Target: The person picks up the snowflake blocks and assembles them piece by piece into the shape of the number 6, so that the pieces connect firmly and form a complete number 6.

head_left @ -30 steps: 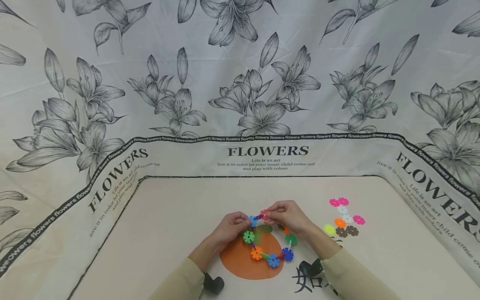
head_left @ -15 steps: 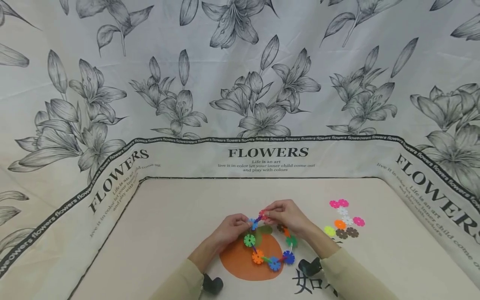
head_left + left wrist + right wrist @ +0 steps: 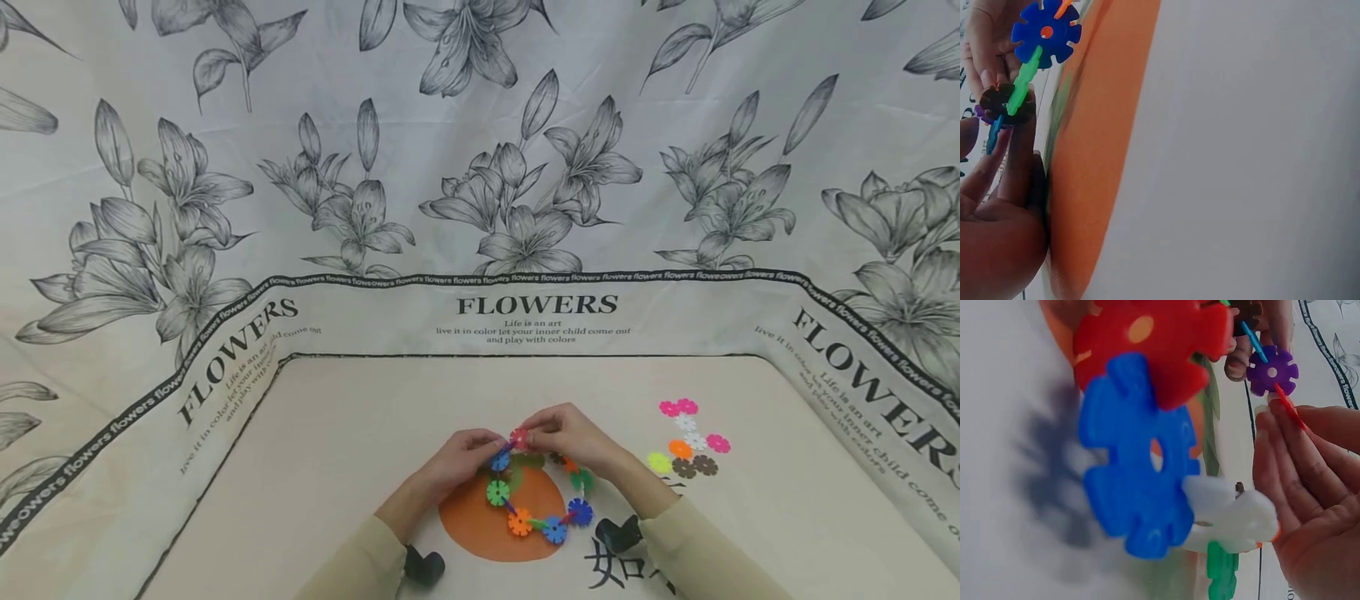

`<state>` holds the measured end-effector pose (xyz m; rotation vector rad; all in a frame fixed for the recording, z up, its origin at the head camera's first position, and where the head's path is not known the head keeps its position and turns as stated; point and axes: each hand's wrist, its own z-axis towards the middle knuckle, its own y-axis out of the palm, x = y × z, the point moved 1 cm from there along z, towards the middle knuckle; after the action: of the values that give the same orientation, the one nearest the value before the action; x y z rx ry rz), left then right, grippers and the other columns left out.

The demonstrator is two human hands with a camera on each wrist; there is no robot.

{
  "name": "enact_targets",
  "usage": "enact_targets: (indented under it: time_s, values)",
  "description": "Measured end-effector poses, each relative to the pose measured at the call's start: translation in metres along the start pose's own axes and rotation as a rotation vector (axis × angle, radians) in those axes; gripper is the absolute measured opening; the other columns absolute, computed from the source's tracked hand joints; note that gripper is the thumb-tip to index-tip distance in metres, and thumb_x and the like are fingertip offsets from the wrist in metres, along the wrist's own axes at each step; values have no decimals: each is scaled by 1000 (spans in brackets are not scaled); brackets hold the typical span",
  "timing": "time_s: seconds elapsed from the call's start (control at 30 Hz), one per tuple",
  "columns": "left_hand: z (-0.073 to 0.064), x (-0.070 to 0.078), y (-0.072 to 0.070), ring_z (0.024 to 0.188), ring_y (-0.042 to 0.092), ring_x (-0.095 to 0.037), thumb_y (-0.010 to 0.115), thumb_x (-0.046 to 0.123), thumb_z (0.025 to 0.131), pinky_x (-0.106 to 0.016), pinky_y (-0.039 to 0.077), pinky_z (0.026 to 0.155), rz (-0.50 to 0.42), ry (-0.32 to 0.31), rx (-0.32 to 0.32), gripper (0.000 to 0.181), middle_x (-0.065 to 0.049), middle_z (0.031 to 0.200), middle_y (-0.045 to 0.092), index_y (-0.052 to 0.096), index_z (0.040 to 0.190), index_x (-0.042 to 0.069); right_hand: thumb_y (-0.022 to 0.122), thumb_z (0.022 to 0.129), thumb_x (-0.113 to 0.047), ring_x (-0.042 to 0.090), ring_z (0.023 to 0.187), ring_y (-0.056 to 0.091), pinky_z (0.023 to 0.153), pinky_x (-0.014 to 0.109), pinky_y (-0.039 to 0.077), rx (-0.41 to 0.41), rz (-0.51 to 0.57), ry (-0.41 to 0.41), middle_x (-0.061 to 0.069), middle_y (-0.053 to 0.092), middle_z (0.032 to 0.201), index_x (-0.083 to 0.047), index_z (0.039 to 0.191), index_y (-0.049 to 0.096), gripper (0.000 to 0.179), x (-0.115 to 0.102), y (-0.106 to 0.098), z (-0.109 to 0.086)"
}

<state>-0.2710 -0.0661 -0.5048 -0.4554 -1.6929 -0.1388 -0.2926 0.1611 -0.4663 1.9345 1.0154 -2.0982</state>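
Note:
Both hands hold a chain of slotted plastic snowflake discs (image 3: pixel 520 522) in many colours, which hangs as a curve over the printed orange fruit. In the head view my left hand (image 3: pixel 459 457) pinches it beside a blue disc (image 3: pixel 500 461). The left wrist view has those fingers at a dark brown disc (image 3: pixel 999 103), below a blue disc (image 3: pixel 1047 32). My right hand (image 3: pixel 567 433) pinches a red disc (image 3: pixel 519 438), seen edge-on in the right wrist view, slotted to a purple disc (image 3: pixel 1272 372). A large blue disc (image 3: pixel 1138 462) and a white disc (image 3: pixel 1232 512) hang nearer that camera.
Several loose discs lie right of the hands, among them a yellow disc (image 3: pixel 659 462), a brown disc (image 3: pixel 705 465) and a pink disc (image 3: pixel 717 443). The pale table mat (image 3: pixel 337 467) bears an orange fruit print (image 3: pixel 480 529) and black characters (image 3: pixel 611 562). A flower-patterned curtain (image 3: pixel 525 208) surrounds it.
My right hand has shifted a little left with the red disc, closer to my left hand. The blue disc by my left fingers has dropped lower, and the chain's bottom has swung slightly right.

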Motion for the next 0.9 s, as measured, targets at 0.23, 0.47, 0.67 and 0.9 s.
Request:
enact_targets:
  time_s: [0.23,0.47,0.67,0.9]
  values:
    - [-1,1,1,99,66,-17,67,32,101,-36,54,98,-6,-6,31,28,-5,106,74,75,114,9,63,101,-11,36,82,64,62,26,47,-15,-118,-39,12,76,98,0,113,75,21,-3,5,1]
    - [3,-1,3,96,68,-17,72,35,97,-31,57,90,-24,-16,47,28,-6,104,75,78,110,10,64,100,-13,25,84,62,64,27,50,-4,-210,-66,5,76,97,-4,111,77,19,-2,6,2]
    - [5,-2,2,98,66,-17,75,38,94,-33,55,94,-33,-22,46,30,-4,104,76,79,109,13,64,99,-12,21,86,62,68,30,52,14,-248,-67,4,75,98,-6,109,77,17,-1,5,1]
    - [5,-6,1,101,66,-17,74,36,95,-35,54,98,-48,-5,34,30,-4,106,76,79,110,11,66,99,-18,21,91,65,74,32,55,70,-280,-41,6,74,104,-1,117,72,26,-3,-7,-10]
